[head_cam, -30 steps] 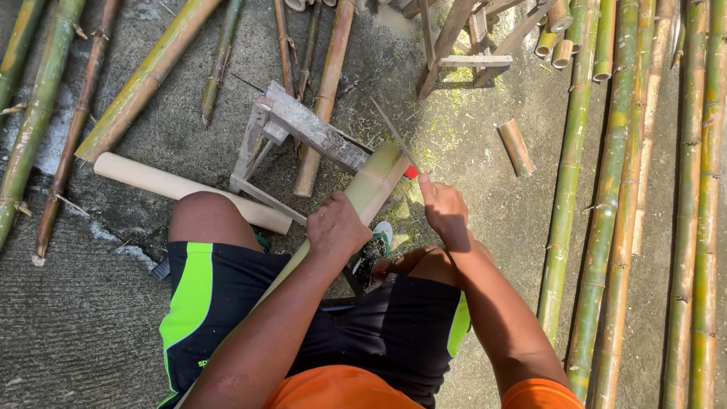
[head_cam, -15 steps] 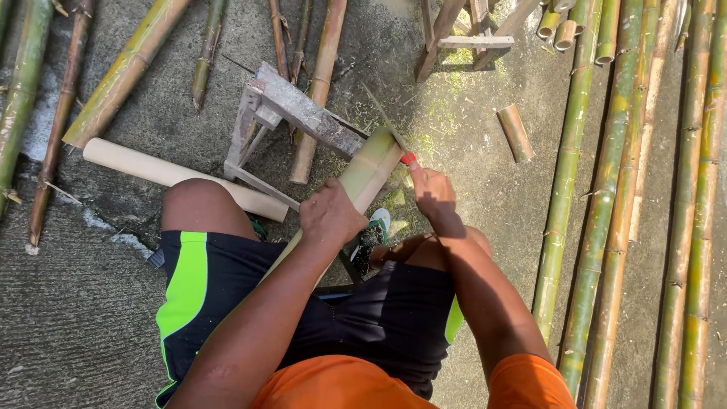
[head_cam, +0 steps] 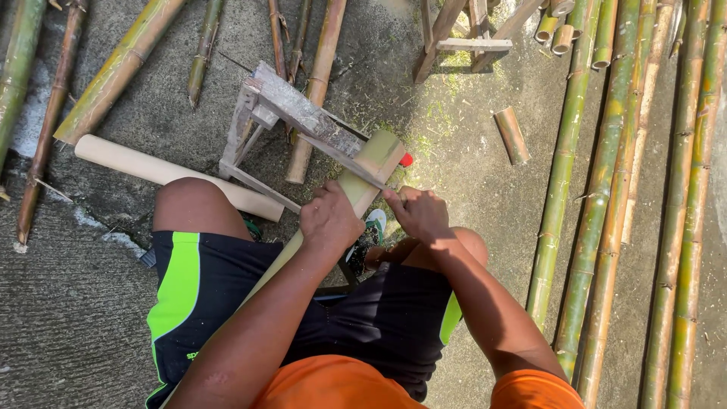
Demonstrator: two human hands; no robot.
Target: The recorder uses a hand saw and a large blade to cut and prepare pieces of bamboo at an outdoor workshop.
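Note:
I sit with a pale green bamboo pole (head_cam: 375,163) running from my lap up onto a small grey wooden stand (head_cam: 303,113). My left hand (head_cam: 329,221) is wrapped around the pole just below the stand. My right hand (head_cam: 419,212) is closed right beside it, on the pole's right side, on what looks like the handle of a thin knife (head_cam: 356,170) whose blade lies across the pole. A small red piece (head_cam: 407,160) shows at the pole's far end.
A peeled pale bamboo piece (head_cam: 166,173) lies by my left knee. Long green bamboo poles (head_cam: 598,189) lie along the right, more poles (head_cam: 121,68) at the upper left. A short cut piece (head_cam: 512,135) and a wooden frame (head_cam: 469,42) lie ahead on the concrete.
My right hand has drawn back from near the pole's end toward my body and now sits beside my left hand. The left hand keeps its grip on the pole.

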